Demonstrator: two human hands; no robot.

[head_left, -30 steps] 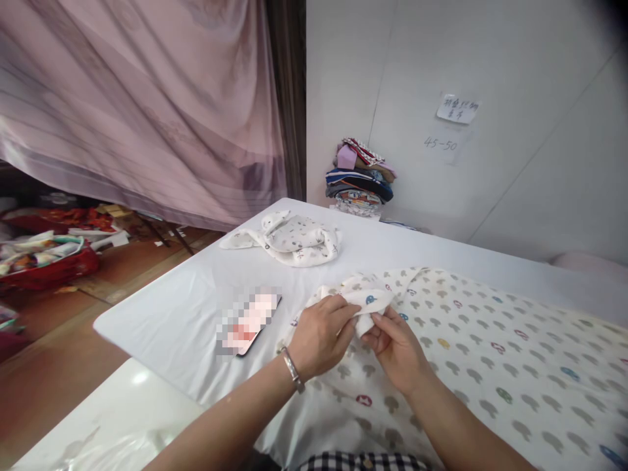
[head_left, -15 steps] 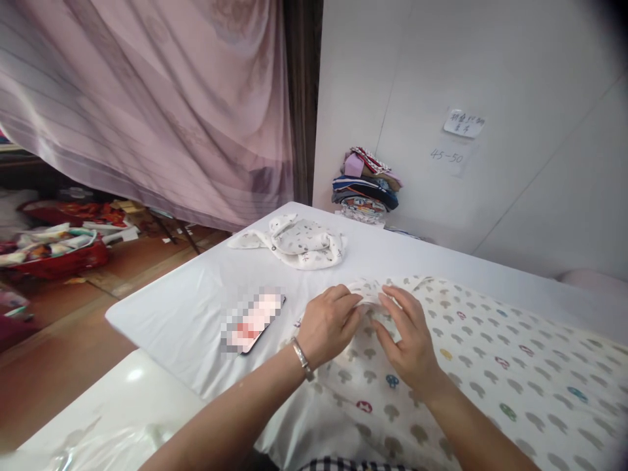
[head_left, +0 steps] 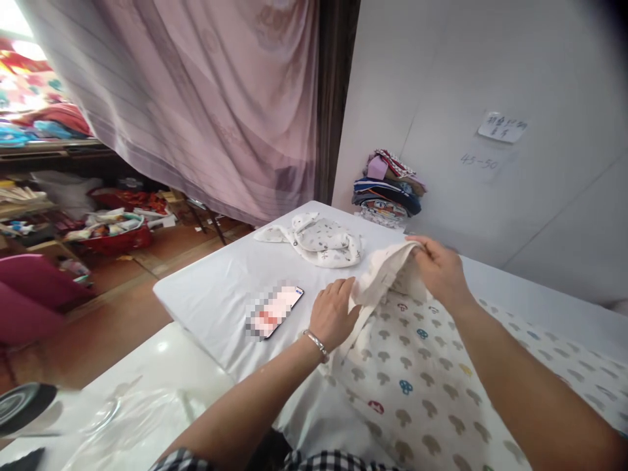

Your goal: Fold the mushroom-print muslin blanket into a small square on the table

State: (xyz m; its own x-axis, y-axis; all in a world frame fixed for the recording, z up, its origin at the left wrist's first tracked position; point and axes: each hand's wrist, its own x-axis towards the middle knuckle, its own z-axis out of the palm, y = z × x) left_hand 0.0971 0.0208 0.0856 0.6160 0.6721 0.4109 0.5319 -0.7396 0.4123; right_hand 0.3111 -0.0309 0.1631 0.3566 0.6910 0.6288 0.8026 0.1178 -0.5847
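A cream cloth printed with small mushrooms lies spread over the white table in front of me. My left hand, with a silver bracelet at the wrist, is closed on a fold of that cloth near its left edge. Farther from me, my right hand grips the cloth's upper corner and holds it lifted off the table. The strip of cloth between both hands is raised and stretched.
A phone lies on the table left of my left hand. A bundled mushroom-print cloth sits at the far side. A stack of folded clothes stands against the wall. Clear plastic lies at the near left; clutter covers the floor left.
My right hand has pulled away from the left, lifting the cloth's corner up and back. My left hand stays low on the fold. The view has swung to the left.
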